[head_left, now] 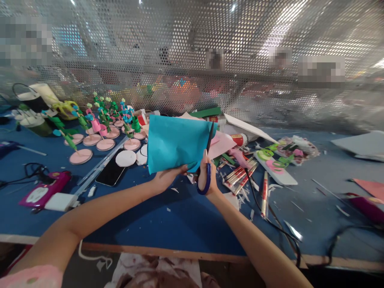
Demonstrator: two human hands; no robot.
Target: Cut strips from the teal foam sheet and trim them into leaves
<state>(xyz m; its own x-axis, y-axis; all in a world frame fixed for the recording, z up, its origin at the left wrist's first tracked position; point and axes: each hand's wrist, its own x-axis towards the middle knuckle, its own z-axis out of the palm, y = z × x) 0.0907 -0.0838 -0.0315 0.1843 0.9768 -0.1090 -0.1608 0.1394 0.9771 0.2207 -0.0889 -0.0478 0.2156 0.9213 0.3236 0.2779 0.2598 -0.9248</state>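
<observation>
A sheet of blue paper (177, 142) is held up above the table in front of me. My left hand (171, 176) grips its lower edge, the thumb and fingers closed on it. In my right hand (210, 180) is a pair of scissors (204, 185) with dark blue handles, the fingers wrapped through the loops. The dark blades point upward along the right edge of the paper, with a narrow strip of blue showing beyond them. How far the blades are apart I cannot tell. Behind the blue sheet lies pink paper (220, 145), partly hidden.
Small paper flower stands (81, 156) on pink discs fill the left. A phone (111, 172), a purple power strip (45, 192) and white discs lie nearby. On the right are a glue gun (240, 158), glue-stick packs (240, 176), cables and scraps. Perforated metal (180, 52) rises behind the table.
</observation>
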